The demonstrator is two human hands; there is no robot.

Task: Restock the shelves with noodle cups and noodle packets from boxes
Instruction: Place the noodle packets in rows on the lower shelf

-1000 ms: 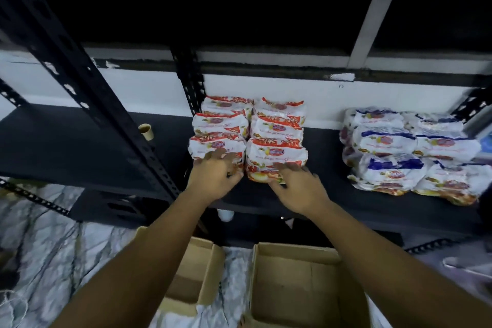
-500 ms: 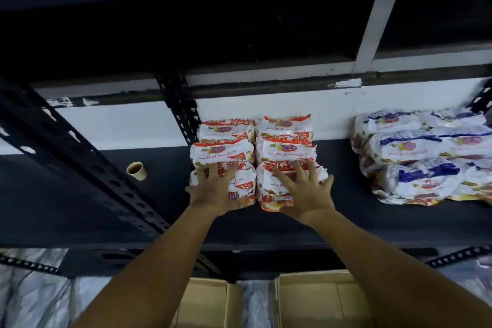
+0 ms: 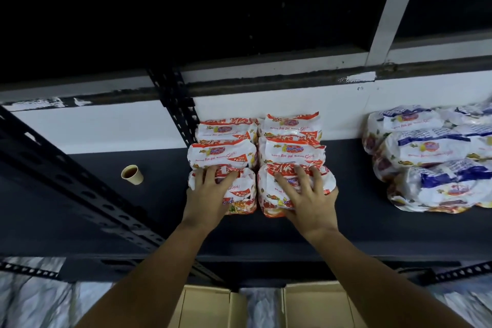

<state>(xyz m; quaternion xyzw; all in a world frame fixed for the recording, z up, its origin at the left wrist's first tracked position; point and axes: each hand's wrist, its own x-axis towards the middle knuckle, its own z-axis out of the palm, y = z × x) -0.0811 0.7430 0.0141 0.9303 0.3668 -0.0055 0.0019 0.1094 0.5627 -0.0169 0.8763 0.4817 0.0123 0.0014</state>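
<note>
Pressing down on the front of the red-and-white stack, both hands lie flat with fingers spread wide, gripping nothing. The left hand [image 3: 210, 194] covers the front-left noodle packet [image 3: 239, 194], and the right hand [image 3: 306, 194] covers the front-right noodle packet [image 3: 269, 194]; palms rest on the wrappers rather than closing around them.

Counting what shows: six red noodle packets stand in two columns of three on the dark shelf [image 3: 80, 208], the back pair [image 3: 290, 125] touching the white wall strip. Whether more lie underneath, I cannot tell. To the right, well apart, sits a looser pile of blue noodle packets [image 3: 426, 157]; at least six are visible, though the heap runs off the edge of the view. One small paper cup [image 3: 132, 174] stands upright to the left of the red stack, with dark liquid inside. Two open cardboard boxes [image 3: 207, 306] sit on the floor below, side by side, only their top flaps showing.

Compared with half a second ago, the hands have barely shifted on the front packets, fingers still splayed. The view has tipped further up and closer: the shelf above fills more of the top, the boxes have sunk nearly out of sight, and the blue pile has slid toward the right edge.
</note>
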